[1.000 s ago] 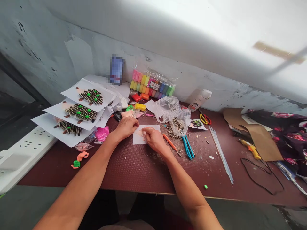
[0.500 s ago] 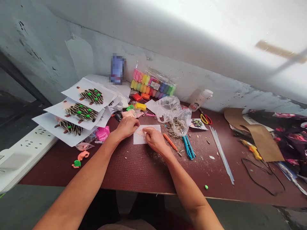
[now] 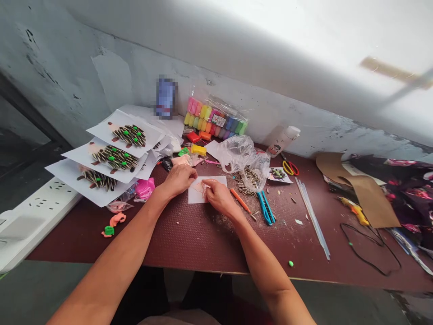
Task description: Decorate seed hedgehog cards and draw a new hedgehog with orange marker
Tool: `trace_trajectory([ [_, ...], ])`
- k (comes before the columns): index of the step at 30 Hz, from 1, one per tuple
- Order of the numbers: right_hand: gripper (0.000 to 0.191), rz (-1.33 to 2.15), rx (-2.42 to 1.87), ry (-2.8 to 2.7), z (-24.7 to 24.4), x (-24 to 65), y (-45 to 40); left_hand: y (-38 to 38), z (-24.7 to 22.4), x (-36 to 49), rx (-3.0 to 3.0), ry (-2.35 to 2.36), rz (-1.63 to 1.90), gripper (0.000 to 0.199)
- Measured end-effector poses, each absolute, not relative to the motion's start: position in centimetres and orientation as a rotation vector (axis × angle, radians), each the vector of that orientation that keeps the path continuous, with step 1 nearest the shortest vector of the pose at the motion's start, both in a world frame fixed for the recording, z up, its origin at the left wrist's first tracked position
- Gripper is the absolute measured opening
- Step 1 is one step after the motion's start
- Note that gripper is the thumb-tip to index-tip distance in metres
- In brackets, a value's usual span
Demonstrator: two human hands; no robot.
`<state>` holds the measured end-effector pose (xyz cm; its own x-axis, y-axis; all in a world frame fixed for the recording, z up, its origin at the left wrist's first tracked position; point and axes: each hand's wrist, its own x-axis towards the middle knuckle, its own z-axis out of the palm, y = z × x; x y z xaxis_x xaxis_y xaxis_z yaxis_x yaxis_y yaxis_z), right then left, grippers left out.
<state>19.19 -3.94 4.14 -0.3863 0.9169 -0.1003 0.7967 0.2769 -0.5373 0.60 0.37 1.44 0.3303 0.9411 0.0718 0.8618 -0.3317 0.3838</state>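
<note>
In the head view, I am working toward the middle of the bench (image 3: 176, 239), with a white paper card (image 3: 218, 182) lying flat. A smear of pale pink clay (image 3: 199, 188) is sitting on the card, and my right hand (image 3: 218, 197) is bending narrowly over it. My left hand (image 3: 179, 178) is curling at the card's left edge. I cannot tell whether either hand is gripping anything. No tape is showing on the card, so my pressing could slide it across the bench, and the soft clay could stick to my fingers and lift away. Crumbs (image 3: 219, 221) and loose sunflower seeds (image 3: 241, 177) are lying close enough to get pressed in, and a careless shift of my right hand could knock the blue craft knife (image 3: 265, 208) lying nearby.
</note>
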Motion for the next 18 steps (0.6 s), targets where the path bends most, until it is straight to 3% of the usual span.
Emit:
trace_trajectory([
  [11,0.031,0.905,-1.496,-2.311,4.7,19.1,-4.1,0.7,0.5,0.4,2.373,1.567,0.454,0.024],
  [18,0.050,1.160,-1.595,-2.028,3.5,19.4,-3.5,0.7,0.5,0.5,2.365,1.585,0.469,0.024],
])
